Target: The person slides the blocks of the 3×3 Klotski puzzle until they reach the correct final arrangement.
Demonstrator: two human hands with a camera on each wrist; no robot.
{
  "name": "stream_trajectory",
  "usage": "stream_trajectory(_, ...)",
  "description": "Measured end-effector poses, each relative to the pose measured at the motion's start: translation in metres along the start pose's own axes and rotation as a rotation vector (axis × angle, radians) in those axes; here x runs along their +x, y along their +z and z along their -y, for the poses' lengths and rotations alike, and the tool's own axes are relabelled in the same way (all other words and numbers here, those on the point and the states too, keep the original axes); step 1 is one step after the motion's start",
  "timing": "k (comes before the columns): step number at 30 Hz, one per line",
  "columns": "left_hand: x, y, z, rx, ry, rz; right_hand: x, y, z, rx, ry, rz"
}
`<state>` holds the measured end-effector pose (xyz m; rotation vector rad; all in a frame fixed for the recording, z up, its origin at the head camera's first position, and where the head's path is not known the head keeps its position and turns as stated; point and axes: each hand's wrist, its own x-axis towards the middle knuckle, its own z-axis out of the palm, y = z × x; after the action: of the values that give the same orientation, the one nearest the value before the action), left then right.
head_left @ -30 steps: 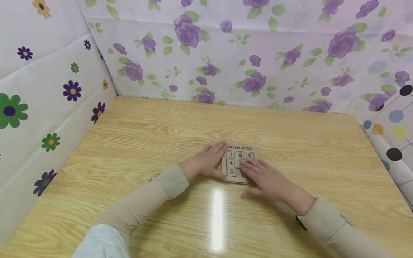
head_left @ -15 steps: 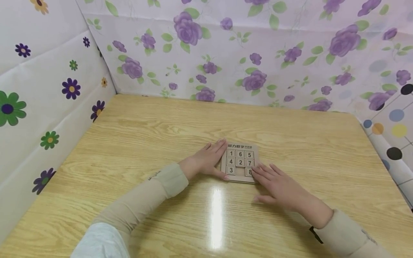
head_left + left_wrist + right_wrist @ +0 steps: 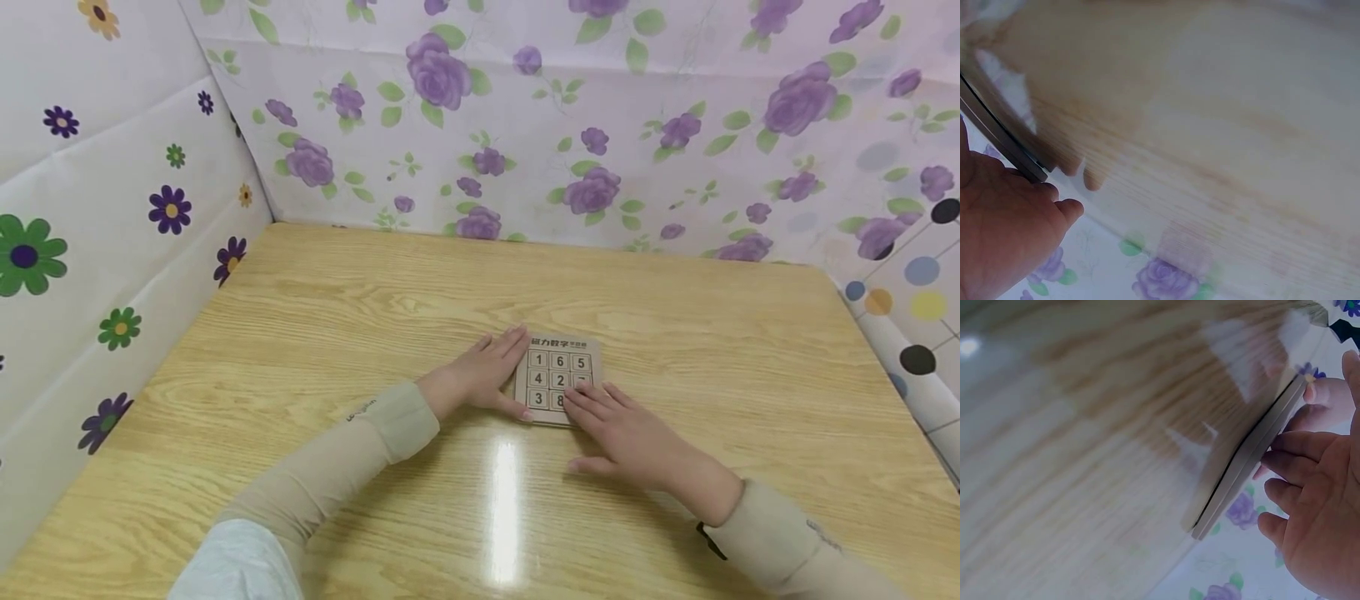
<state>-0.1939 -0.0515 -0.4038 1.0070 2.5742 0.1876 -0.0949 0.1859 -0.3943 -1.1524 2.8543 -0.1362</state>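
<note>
I have the number board [image 3: 557, 343] just right of the frame's centre; left grip [image 3: 482, 374] flat-fingered against its edge, right grip [image 3: 633, 427] loosely extended over the lower-right tiles [image 3: 558, 401], neither clasping anything. Weak bracing could let sideways pressure skid it across the glossy surface [image 3: 337, 317].

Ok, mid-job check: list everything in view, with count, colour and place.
puzzle board: 1, grey-beige, on the table between the hands
number tiles: 8 showing, grey-beige with dark digits, in the board's grid, two partly covered
table: 1, light wood, under the board
rose-print sheet: 1, white and purple, behind the table
flower-print sheet: 1, white, left side
dotted sheet: 1, white, right side
left hand: 1, bare, at the board's left edge
right hand: 1, bare, fingers over the lower-right tiles
beige sleeves: 2, on the forearms
</note>
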Motion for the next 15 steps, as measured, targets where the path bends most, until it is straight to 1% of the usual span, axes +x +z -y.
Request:
stream_trajectory(4, 0.0, -0.001, 0.0, 0.003, -0.003, 0.003, 0.001, -0.001, -0.003, 0.024, 0.019, 0.015)
stream_trajectory(10, -0.001, -0.002, -0.001, -0.009, -0.002, 0.001, 0.004, -0.001, -0.02, 0.019, 0.064, -0.025)
stream_trajectory(15, -0.001, -0.001, -0.001, -0.011, -0.002, 0.007, 0.003, -0.001, -0.028, 0.034, 0.106, 0.0)
